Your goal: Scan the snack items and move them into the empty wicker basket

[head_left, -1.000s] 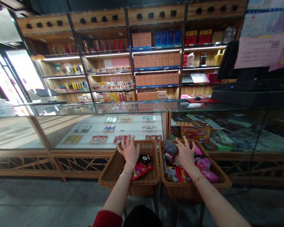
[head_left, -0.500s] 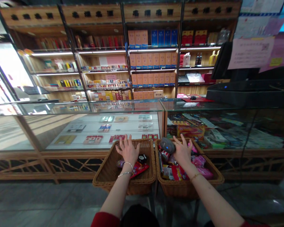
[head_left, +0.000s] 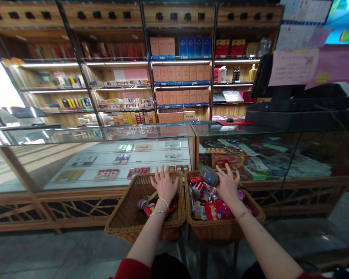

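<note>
My left hand (head_left: 166, 186) hovers over the right side of the left wicker basket (head_left: 120, 211), fingers spread and nothing held. Beneath it lie a red packet (head_left: 150, 210) and a small round purple-wrapped item (head_left: 141, 204); the hand and wrist hide part of the contents. A dark grey handheld barcode scanner (head_left: 208, 176) is gripped in my right hand (head_left: 227, 186), some of whose fingers stick out. That hand is above the right wicker basket (head_left: 221, 231), which is filled with snack packets, among them a red packet (head_left: 213, 210) and a red-and-white striped item (head_left: 197, 190).
Behind the baskets runs a glass display counter (head_left: 139, 131) with small packs inside. A monitor (head_left: 263, 77) with paper notices stands on its right part. Shelves of orange boxes (head_left: 182, 75) line the back wall. A dark cable (head_left: 291, 166) hangs at the right.
The view has swung to the right. Both hands have shifted right relative to the baskets, and my left hand now covers a black round item that showed before. The scanner stays in my right hand.
</note>
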Tool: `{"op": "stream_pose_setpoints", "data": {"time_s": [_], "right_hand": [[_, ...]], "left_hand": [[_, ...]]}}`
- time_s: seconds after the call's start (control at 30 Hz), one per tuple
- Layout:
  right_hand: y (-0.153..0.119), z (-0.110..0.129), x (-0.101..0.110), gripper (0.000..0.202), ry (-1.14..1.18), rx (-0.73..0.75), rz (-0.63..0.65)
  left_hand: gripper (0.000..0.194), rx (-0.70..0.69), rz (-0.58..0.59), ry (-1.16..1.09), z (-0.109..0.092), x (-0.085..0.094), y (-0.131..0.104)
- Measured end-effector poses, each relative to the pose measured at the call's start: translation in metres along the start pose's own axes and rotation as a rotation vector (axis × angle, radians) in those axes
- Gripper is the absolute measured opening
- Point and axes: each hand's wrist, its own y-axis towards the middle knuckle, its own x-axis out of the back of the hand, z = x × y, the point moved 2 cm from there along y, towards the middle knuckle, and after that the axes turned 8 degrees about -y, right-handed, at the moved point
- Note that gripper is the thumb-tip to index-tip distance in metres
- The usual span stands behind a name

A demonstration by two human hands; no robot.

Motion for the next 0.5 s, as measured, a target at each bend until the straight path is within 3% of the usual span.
{"op": "stream_pose_setpoints", "data": {"time_s": [0.5], "right_hand": [[-0.015,-0.055,0.006,0.040,-0.077,-0.078,0.017]], "left_hand": [[0.065,-0.191,0.195,-0.065,-0.070,-0.040,-0.011]]}}
